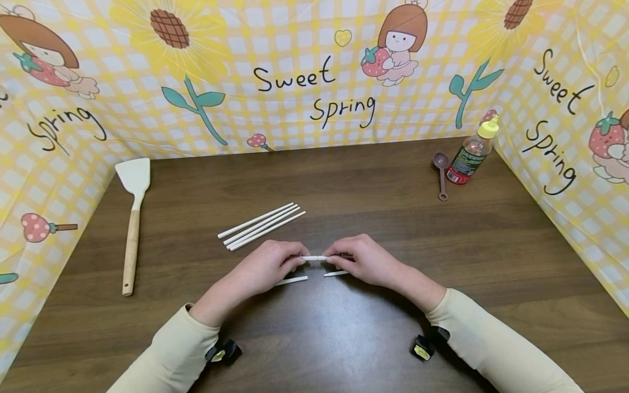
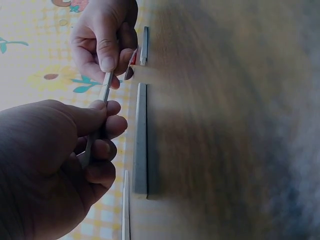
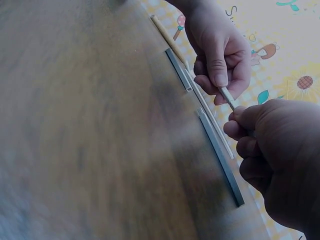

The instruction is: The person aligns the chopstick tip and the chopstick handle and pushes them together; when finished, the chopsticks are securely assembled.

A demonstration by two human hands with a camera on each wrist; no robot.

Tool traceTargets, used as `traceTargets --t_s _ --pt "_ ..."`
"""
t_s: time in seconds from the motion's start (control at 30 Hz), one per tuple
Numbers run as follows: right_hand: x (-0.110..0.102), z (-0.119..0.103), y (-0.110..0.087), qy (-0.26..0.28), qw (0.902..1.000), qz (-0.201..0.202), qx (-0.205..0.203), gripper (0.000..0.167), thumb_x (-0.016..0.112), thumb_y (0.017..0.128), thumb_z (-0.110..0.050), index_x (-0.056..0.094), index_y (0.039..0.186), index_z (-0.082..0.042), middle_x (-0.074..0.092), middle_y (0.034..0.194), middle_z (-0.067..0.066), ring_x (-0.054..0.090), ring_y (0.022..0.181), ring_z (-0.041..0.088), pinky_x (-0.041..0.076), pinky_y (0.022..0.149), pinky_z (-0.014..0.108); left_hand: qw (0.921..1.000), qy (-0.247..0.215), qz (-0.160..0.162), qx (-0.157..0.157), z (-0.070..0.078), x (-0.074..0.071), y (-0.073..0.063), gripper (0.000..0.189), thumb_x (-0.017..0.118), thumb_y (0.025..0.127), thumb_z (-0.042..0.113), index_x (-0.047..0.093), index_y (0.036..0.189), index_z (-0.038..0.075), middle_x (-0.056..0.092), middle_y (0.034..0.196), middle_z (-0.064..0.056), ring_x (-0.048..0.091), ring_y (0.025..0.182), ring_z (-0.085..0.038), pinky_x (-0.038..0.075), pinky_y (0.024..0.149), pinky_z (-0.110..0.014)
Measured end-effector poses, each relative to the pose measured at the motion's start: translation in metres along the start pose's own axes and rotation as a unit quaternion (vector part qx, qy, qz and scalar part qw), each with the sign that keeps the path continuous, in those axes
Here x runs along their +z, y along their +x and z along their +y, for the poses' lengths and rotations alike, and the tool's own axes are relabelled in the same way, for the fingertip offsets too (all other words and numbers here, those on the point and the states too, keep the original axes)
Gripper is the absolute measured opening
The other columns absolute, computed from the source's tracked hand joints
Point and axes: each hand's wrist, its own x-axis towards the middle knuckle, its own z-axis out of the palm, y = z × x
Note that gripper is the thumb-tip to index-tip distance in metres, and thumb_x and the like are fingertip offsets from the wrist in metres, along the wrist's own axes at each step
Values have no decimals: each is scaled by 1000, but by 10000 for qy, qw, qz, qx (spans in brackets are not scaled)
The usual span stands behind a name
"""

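Between both hands a thin white rod (image 1: pixel 314 258) is held level, with a seam showing midway. My left hand (image 1: pixel 267 265) pinches its left part between thumb and fingers; my right hand (image 1: pixel 366 261) pinches the right part the same way. The fingertips hide the rod's outer ends in the head view. Below the hands lie two more white rod pieces, a left piece (image 1: pixel 295 280) and a right piece (image 1: pixel 335 273), with a gap between their facing ends. A square hollow end shows on the left piece (image 3: pixel 179 71), and a narrower tip on the right piece (image 3: pixel 220 155).
Several white rods (image 1: pixel 265 225) lie side by side beyond the left hand. A spatula (image 1: pixel 133 229) with a wooden handle lies far left. At the back right are a brown measuring spoon (image 1: pixel 441 173) and a yellow-capped bottle (image 1: pixel 470 155). Patterned cloth (image 1: pixel 295 54) walls the table.
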Motion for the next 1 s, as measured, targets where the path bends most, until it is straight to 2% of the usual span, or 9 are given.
traceTargets --t_s 1.0 --pt "0 -1 -1 -51 9999 107 -51 9 69 97 -10 77 101 -11 73 94 -7 62 80 4 51 72 25 9998 39 141 155 2 1 0 6 70 95 8 72 97 13 66 83 7 55 71 -6 47 67 -28"
